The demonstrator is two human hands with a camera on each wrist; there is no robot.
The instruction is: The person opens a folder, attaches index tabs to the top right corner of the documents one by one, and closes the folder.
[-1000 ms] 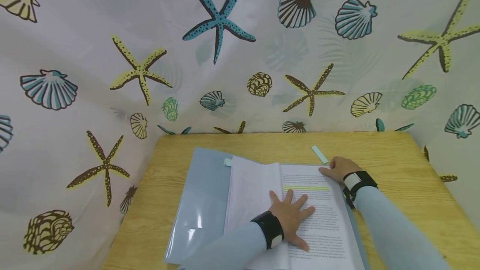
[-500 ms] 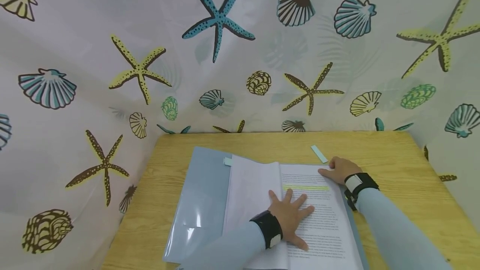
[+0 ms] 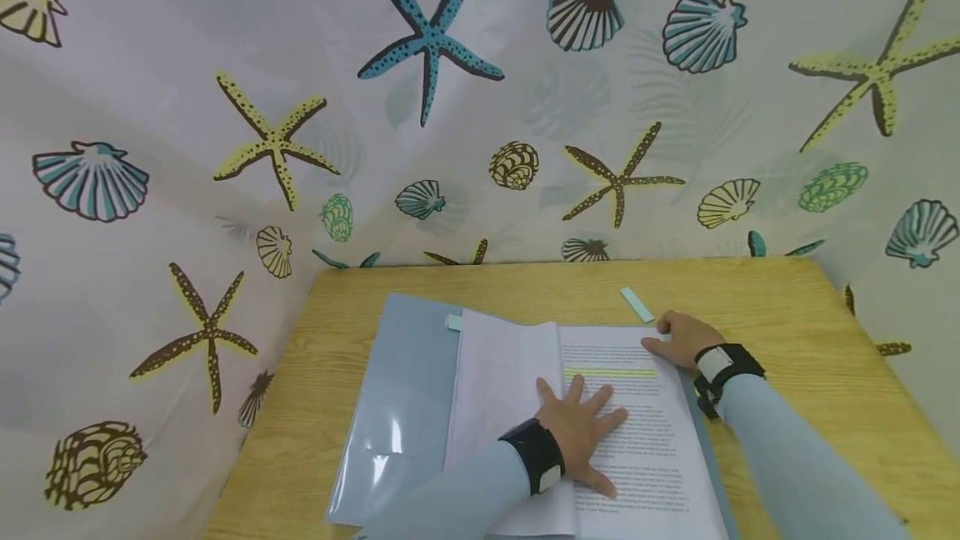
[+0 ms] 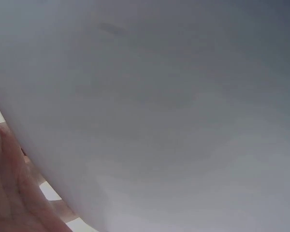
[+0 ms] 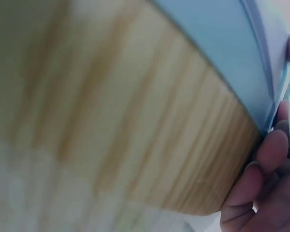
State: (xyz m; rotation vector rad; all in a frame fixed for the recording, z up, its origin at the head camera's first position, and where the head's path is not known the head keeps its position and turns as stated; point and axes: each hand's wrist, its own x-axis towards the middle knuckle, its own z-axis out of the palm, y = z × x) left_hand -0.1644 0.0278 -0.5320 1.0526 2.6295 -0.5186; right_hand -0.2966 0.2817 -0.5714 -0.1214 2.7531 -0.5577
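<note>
A blue-grey folder (image 3: 408, 373) lies spread on the table, with white sheets in it. My left hand (image 3: 579, 432) presses on the printed page (image 3: 652, 432), fingers spread wide. Its wrist view shows mostly a blurred white sheet (image 4: 150, 121) and part of the palm. At the page's upper right corner, my right hand (image 3: 686, 342) pinches the edge, thumb on top and the other fingers curled beside it. The right wrist view has these fingers (image 5: 273, 150) against the folder's corner; how many sheets they hold, I cannot tell.
Just beyond the right hand, a pale green strip (image 3: 637, 305) lies on the wooden table (image 3: 345, 307). A small pale tab (image 3: 454, 322) sticks out from the turned sheet (image 3: 502, 390). Behind the table hangs a cloth (image 3: 487, 215) printed with shells and starfish.
My right hand has shifted slightly to the right along the page corner. The left hand stays where it was on the page.
</note>
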